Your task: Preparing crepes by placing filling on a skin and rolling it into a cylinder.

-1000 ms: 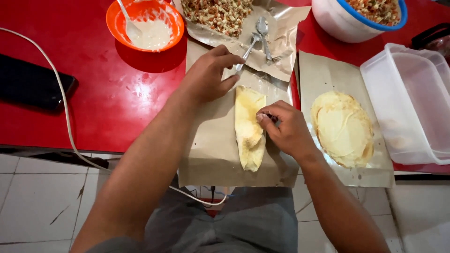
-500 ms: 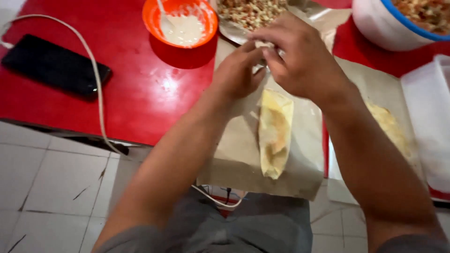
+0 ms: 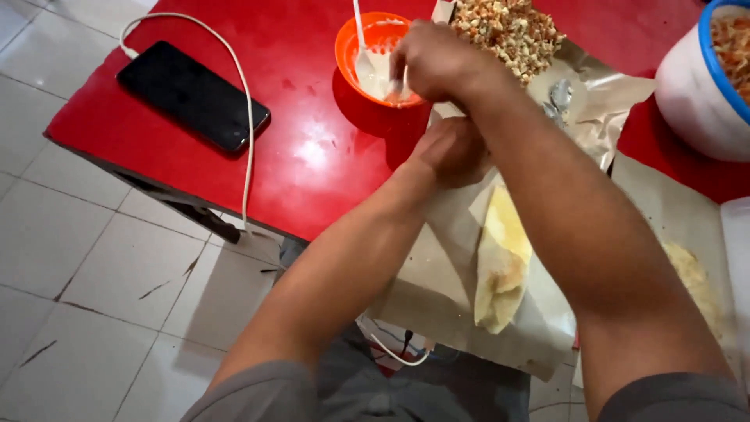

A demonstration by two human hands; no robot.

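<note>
Up top, right hand (image 3: 433, 59) dips pinched fingers over the orange bowl (image 3: 351, 47) rim — left hand (image 3: 453, 152) rests clenched beside the folded wrapper (image 3: 500, 258).

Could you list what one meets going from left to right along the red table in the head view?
Black phone → white cable → orange bowl → right hand dipping into it → heap of chopped filling → white tub with a blue rim.

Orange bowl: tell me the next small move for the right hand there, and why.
Probably bring the right hand back to the open end of the folded wrapper. Its fingers are dipped at the rim of the orange bowl of white paste, and the left hand rests on the brown paper at that end.
</note>
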